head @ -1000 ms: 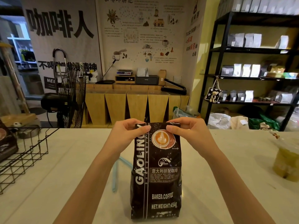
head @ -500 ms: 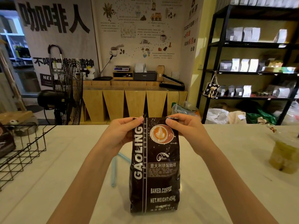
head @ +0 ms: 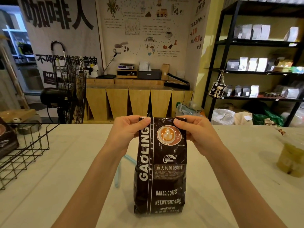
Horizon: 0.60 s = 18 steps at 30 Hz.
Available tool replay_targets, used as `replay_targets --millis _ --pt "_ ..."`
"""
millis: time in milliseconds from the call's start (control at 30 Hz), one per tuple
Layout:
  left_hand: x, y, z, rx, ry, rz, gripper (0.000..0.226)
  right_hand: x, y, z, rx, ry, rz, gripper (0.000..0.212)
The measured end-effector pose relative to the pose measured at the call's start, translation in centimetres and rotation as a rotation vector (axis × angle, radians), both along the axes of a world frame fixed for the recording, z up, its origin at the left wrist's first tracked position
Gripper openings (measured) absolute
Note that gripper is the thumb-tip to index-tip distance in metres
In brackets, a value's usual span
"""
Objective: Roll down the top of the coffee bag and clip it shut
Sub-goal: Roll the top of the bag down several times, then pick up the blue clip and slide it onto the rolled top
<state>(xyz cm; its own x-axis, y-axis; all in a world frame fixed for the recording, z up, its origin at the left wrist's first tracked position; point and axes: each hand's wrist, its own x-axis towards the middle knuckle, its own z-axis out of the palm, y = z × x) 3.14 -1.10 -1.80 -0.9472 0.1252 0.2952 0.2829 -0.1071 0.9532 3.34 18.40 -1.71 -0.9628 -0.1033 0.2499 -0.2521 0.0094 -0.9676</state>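
A dark brown coffee bag with white lettering and a latte picture stands upright on the white table. My left hand pinches the bag's top left corner, thumb in front. At the top right corner my right hand grips the same way. The top edge runs flat between both hands. A light blue clip lies on the table behind the bag, partly hidden by my left forearm.
A black wire basket stands at the left edge of the table, with another dark bag inside. A plastic bag of greenish contents sits at the right. Beyond the table stand a fan, wooden counter and black shelves.
Both hands keep hold of the bag's top corners. The top looks a little lower and flatter than a second ago, with the latte picture closer to the edge.
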Motion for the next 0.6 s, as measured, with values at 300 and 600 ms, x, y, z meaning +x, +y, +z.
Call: replay_targets --millis 300,600 --pt "-0.7 -1.2 -0.2 -0.073 -0.025 -0.112 0.025 -0.2 -0.7 -0.4 -0.051 -0.023 0.006 0.010" --pt "-5.0 -7.6 -5.8 -0.992 -0.278 0.190 0.025 -0.2 -1.0 -0.6 -0.083 -0.039 0.002 0.011"
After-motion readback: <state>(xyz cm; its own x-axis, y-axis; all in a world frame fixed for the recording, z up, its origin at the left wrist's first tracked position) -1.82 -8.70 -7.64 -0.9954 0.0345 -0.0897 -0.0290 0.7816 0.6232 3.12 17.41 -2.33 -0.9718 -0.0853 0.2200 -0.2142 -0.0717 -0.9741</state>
